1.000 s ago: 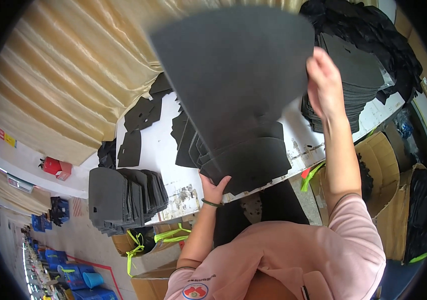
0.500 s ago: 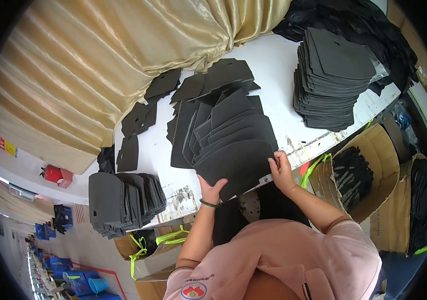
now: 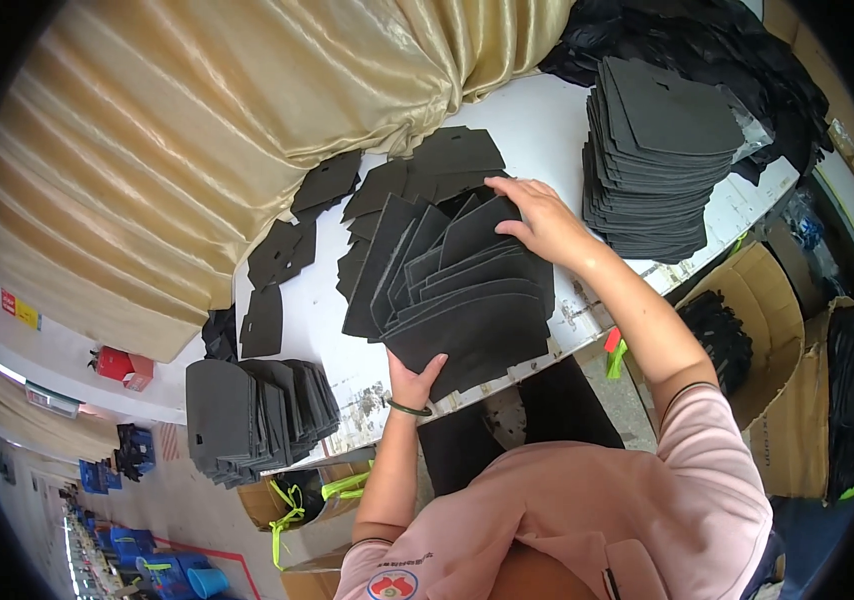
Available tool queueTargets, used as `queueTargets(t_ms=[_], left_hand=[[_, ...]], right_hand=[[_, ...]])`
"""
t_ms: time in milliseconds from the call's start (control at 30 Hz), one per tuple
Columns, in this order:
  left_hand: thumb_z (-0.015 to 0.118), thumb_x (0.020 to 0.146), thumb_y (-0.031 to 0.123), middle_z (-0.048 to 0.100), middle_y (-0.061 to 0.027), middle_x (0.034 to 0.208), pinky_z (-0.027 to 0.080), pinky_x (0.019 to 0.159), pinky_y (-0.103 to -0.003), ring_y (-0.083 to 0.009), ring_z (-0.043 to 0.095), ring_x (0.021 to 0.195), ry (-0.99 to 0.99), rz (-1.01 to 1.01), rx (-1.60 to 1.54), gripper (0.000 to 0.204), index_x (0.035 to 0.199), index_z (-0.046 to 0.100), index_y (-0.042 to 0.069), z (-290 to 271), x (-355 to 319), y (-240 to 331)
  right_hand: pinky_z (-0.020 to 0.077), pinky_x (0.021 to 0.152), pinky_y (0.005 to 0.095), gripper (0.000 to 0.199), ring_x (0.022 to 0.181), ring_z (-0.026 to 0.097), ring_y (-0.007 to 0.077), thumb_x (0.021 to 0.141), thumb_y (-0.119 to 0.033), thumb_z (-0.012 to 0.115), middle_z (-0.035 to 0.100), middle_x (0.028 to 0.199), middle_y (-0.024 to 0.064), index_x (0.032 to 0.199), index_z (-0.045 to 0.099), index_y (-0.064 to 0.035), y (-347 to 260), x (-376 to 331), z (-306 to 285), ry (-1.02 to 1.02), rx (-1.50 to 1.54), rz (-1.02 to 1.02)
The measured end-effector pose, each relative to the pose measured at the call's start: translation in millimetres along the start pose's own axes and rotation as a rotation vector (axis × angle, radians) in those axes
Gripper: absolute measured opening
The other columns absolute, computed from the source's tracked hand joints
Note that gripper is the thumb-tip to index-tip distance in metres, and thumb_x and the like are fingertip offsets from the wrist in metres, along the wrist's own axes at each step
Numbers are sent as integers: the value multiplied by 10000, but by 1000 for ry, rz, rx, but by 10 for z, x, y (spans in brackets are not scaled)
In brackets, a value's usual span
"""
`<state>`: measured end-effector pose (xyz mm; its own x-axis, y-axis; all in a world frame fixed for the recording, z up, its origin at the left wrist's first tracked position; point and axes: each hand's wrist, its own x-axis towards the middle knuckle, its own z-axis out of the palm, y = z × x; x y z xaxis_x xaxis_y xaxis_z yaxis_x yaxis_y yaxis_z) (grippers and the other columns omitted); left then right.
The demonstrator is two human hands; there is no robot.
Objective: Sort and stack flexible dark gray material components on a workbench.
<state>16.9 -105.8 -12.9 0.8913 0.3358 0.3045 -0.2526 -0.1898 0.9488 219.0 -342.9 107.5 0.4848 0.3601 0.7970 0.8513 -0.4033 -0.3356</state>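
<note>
Two dark stacks stand formed in the head view: a tall, fairly even right-hand stack (image 3: 657, 190) and a lower, more ragged left-hand stack (image 3: 237, 410) at the near left edge of the white worktop (image 3: 537, 115). Between them, close to the person's body, lies a fanned pile of dark flat panels (image 3: 477, 335), its pieces splayed at differing angles with their edges out of line. Judged from this, the work looks partway along: the stacks seem dealt with, while the fanned pile is uneven and loose panels (image 3: 457, 155) beyond it, plus a few scattered pieces (image 3: 282, 250) toward the curtain (image 3: 247, 150), lie ungathered.

The left grip (image 3: 412, 380) is at the pile's near left corner, thumb and nearest finger spread wide in a V, with the thumb against the front panel. Its other fingers are hidden, so how firmly it clasps the corner cannot be told.

The right grip (image 3: 545, 222) is loosely open at the pile's far right side, fingers stretched along the upper edge and thumb apart from them, near the panel's face; it appears to touch the panels without closing round them.
</note>
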Motion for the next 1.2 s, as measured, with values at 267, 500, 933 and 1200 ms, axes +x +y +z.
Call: queueTargets(t_ms=[267, 500, 933, 1200], left_hand=[[781, 694, 31, 499, -115, 1192, 378, 972, -325, -206, 487, 1090, 41, -45, -9, 733, 1285, 350, -9, -36, -36, -71], [787, 695, 55, 490, -120, 1201, 367, 987, -335, -218, 482, 1103, 63, -36, 7, 748, 1293, 343, -8, -52, -49, -107], [642, 817, 133, 438, -127, 1317, 333, 1027, -358, -236, 438, 1202, -13, -56, -707, 709, 1402, 250, 46, -65, -175, -276], [813, 662, 39, 573, -98, 1129, 423, 933, -328, -199, 545, 1038, 20, -93, -63, 649, 1205, 459, -3, -7, -45, 8]], right_hand=[[449, 791, 305, 136, 876, 549, 226, 792, -46, 656, 537, 855, 72, 927, 643, -57, 176, 229, -240, -124, 365, 145], [465, 826, 232, 229, 912, 576, 107, 916, -46, 535, 605, 1042, 47, 1143, 561, -42, 96, 182, -1034, 517, 1181, 447], [436, 824, 236, 169, 886, 562, 107, 890, -41, 576, 610, 992, 31, 1059, 570, -26, -343, -2185, 611, 438, 1061, 1181], [354, 1016, 310, 333, 1204, 452, 192, 920, -94, 554, 486, 1279, 96, 1238, 483, -21, -104, -1773, 443, 303, 863, 1012]])
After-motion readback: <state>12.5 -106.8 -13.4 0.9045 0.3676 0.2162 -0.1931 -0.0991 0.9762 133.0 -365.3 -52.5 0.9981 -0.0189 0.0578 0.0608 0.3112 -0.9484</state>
